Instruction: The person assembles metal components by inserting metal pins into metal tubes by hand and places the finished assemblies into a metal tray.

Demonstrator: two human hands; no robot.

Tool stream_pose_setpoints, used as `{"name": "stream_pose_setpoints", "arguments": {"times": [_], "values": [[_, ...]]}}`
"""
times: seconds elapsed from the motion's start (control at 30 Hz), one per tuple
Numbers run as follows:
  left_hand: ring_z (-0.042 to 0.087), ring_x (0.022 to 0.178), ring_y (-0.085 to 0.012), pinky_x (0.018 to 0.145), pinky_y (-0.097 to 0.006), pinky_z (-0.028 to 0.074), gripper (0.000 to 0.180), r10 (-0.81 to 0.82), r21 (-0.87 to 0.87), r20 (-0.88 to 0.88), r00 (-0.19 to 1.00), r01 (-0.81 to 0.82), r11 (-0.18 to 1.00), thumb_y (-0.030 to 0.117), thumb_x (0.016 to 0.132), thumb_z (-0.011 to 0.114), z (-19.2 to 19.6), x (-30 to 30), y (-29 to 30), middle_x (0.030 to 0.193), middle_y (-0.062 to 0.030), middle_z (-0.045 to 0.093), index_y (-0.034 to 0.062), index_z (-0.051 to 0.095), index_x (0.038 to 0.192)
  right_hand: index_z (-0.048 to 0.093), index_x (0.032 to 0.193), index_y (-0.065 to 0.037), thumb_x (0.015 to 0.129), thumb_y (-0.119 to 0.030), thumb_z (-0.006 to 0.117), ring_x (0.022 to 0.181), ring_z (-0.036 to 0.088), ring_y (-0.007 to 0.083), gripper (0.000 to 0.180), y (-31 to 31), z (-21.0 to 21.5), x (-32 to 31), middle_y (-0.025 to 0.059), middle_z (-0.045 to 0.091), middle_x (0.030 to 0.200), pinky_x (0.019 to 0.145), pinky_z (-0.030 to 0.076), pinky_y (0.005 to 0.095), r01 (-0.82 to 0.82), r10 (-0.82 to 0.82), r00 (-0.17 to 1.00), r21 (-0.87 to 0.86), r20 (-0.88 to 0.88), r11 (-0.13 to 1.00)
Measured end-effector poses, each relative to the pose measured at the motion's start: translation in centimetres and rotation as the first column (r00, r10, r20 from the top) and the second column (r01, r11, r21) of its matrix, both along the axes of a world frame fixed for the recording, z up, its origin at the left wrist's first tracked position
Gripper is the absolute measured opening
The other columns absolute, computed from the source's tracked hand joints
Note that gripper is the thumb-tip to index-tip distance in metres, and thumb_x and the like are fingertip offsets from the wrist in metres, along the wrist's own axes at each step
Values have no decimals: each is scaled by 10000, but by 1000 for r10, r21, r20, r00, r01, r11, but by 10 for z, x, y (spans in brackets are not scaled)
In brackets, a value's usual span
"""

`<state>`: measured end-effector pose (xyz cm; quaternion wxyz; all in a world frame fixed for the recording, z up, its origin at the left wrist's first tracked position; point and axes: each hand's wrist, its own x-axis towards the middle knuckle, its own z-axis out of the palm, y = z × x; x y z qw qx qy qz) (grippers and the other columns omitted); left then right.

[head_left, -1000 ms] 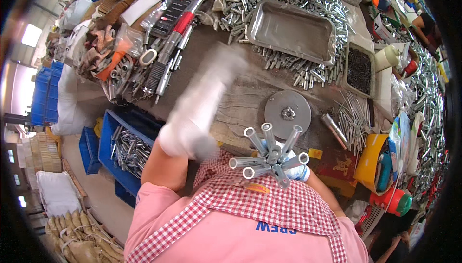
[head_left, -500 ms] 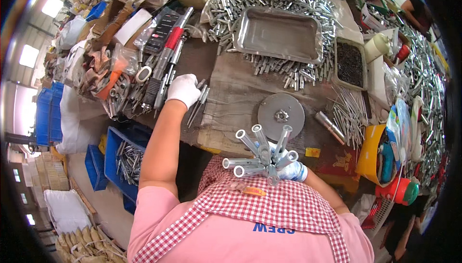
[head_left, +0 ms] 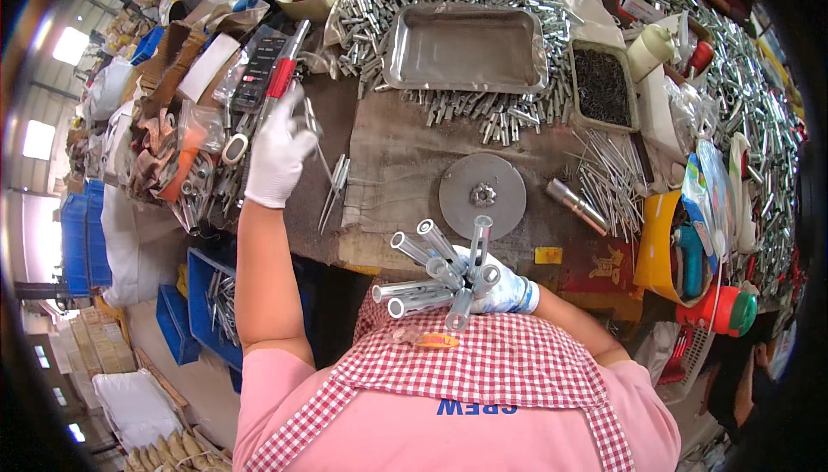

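My left hand (head_left: 280,157), in a white glove, is raised over the left side of the bench. Between its fingers is a slim metal rod (head_left: 322,154), pointing down toward me; the fingertips are slightly blurred. Just right of it, several thin pointed rods (head_left: 335,191) lie on the bench. My right hand (head_left: 507,289), in a white and blue glove, grips a bundle of shiny metal tubes (head_left: 443,272) close to my apron. The tubes fan out with their round open ends toward me and to the left. Their gripped part is mostly hidden.
Beyond the bundle sits a grey round disc (head_left: 483,198). A metal tray (head_left: 466,47) rests on heaped metal tubes (head_left: 371,19). To the right are a tub of dark small parts (head_left: 604,88), thin rods (head_left: 614,183), a thick metal cylinder (head_left: 576,206) and a yellow container (head_left: 660,243).
My left hand has lifted from the thin rods and moved left and away from me, with a slim rod now between its fingers. The right hand keeps its tube bundle. The whole view has shifted slightly.
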<state>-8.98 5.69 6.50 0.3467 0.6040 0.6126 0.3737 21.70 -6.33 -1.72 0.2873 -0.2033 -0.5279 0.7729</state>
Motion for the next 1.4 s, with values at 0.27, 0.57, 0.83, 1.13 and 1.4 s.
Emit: {"name": "stream_pose_setpoints", "arguments": {"times": [0.27,0.57,0.83,1.13,1.4], "values": [[613,882,-224,1018,-496,356,623,-408,370,720,561,187,910,157,834,665,26,90,-26,958,-92,606,66,328,1350,506,1196,-12,683,-123,693,971,566,213,557,2,-3,-2,117,601,1085,881,441,333,-89,70,990,165,119,982],[570,864,-151,943,-357,413,518,-477,263,578,662,403,877,25,838,623,18,127,-54,875,-60,580,55,357,1281,493,1211,-6,683,-147,692,941,592,252,582,0,-14,-3,153,620,1074,849,463,345,-78,51,990,215,130,974],[592,824,-159,692,-275,510,476,-522,33,495,695,585,810,-125,731,541,18,129,-66,890,-117,603,19,448,1175,542,1140,-15,677,-144,699,838,604,210,506,-1,-22,-7,112,653,961,791,480,326,-98,84,993,192,82,976],[601,830,-164,839,-324,480,487,-546,77,490,679,590,804,-130,718,547,18,124,-69,871,-114,603,29,453,1168,552,1135,-6,700,-152,700,859,593,174,483,0,-13,-6,116,654,986,802,477,322,-106,93,993,182,74,978],[614,828,-170,782,-308,498,490,-549,88,447,706,577,812,-147,707,546,18,126,-68,853,-103,600,21,456,1158,497,1210,-3,695,-180,705,917,590,213,584,1,-13,-5,138,626,1052,840,465,334,-72,61,997,243,52,967]]}}
